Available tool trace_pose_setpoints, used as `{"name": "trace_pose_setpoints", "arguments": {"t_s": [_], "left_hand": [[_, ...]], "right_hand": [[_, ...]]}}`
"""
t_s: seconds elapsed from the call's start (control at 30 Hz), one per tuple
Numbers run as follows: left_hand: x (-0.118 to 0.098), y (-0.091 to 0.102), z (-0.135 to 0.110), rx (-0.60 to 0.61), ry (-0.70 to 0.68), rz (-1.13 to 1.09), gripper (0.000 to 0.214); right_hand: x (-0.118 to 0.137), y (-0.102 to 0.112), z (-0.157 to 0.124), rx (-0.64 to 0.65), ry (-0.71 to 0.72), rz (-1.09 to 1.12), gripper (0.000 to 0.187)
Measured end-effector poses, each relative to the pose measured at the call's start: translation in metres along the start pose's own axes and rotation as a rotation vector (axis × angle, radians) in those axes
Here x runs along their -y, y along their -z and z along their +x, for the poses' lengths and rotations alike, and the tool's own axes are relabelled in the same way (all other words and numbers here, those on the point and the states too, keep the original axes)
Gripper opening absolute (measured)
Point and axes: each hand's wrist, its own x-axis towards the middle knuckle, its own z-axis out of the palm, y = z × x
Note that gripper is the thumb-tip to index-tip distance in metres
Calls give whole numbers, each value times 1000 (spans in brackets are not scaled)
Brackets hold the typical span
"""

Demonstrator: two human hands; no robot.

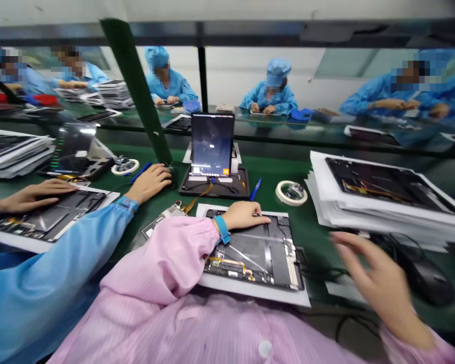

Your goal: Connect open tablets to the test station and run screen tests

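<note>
A pink smock (155, 323) is being worn at the bottom of the view, with its left sleeve (174, 258) being stretched toward 12 o'clock. The left hand (242, 215) is being rested on an opened tablet housing (254, 253), which is being kept on a white sheet (250, 293) at 12 o'clock on the green table (318, 202). Its fingers (256, 218) are being held together and flat, clamped on nothing visible, and a blue wristband (222, 230) is being worn just behind them. The right hand (379, 283) is being held blurred above the table at 3 o'clock, with its fingers (349, 247) spread apart around nothing. A black computer mouse (420, 273) is being kept just beside it. A stack of white sheets (375, 202) is being piled at 2 o'clock, and a tape roll (291, 192) and a blue-handled tool (255, 188) are being kept at 1 o'clock and 12 o'clock. A tablet (212, 144) is being stood upright on a black stand (214, 187) at 12 o'clock. At 10 o'clock, a co-worker's blue sleeve (60, 258) is being extended, with one hand (34, 197) being rested on another housing (49, 217) and the other hand (149, 183) on a dark mouse (171, 177).
</note>
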Motion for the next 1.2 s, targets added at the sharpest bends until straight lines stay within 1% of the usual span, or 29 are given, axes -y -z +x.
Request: {"name": "trace_pose_setpoints", "arguments": {"t_s": [0.07,0.1,0.13,0.17,0.23,0.33,0.37,0.4,0.43,0.5,0.57,0.6,0.63,0.7,0.8,0.87,0.93,1.0,1.07,1.1,1.13,1.2], "left_hand": [[0,0,-1,-4,-8,5,44],[1,0,-1,0,-10,4,44],[1,-1,-1,7,-8,-1,44],[2,-1,-1,16,-5,-8,44],[4,-3,0,37,4,-16,45],[6,-5,1,61,23,4,46],[7,-5,2,65,31,10,47],[7,-5,2,67,38,14,47],[7,-5,2,69,40,14,48],[6,-5,2,77,41,12,47],[4,-4,2,79,43,11,47],[3,-3,1,76,47,11,47],[3,-3,1,72,53,11,47],[2,-3,0,70,57,14,46],[3,-3,0,76,48,18,45],[3,-3,0,73,44,16,45],[3,-3,0,72,47,13,45],[3,-3,0,73,50,12,45],[3,-3,0,74,53,12,45],[3,-3,0,75,53,12,45],[3,-3,0,75,52,12,45],[4,-3,0,75,49,12,46]], "right_hand": [[29,-19,11,425,-88,197,38],[36,-27,17,571,-130,277,42],[40,-34,21,663,-166,357,45],[40,-39,24,726,-195,424,48],[35,-44,27,790,-238,531,52],[19,-40,28,893,-323,640,51],[12,-35,27,892,-361,671,50],[6,-30,26,849,-406,704,49],[-1,-24,25,767,-453,737,48],[-9,-12,22,518,-525,798,44],[-8,-4,17,294,-532,855,37],[-4,-2,14,235,-509,882,36],[1,-2,11,212,-472,904,37],[15,-7,6,230,-380,879,38],[29,-23,3,277,-233,648,31],[32,-33,2,317,-177,513,26],[30,-41,2,372,-166,494,26],[29,-46,2,410,-180,548,25],[30,-47,1,426,-179,579,23],[32,-47,0,422,-166,539,23],[35,-46,0,411,-141,447,25],[44,-44,-3,367,-59,165,32]]}}
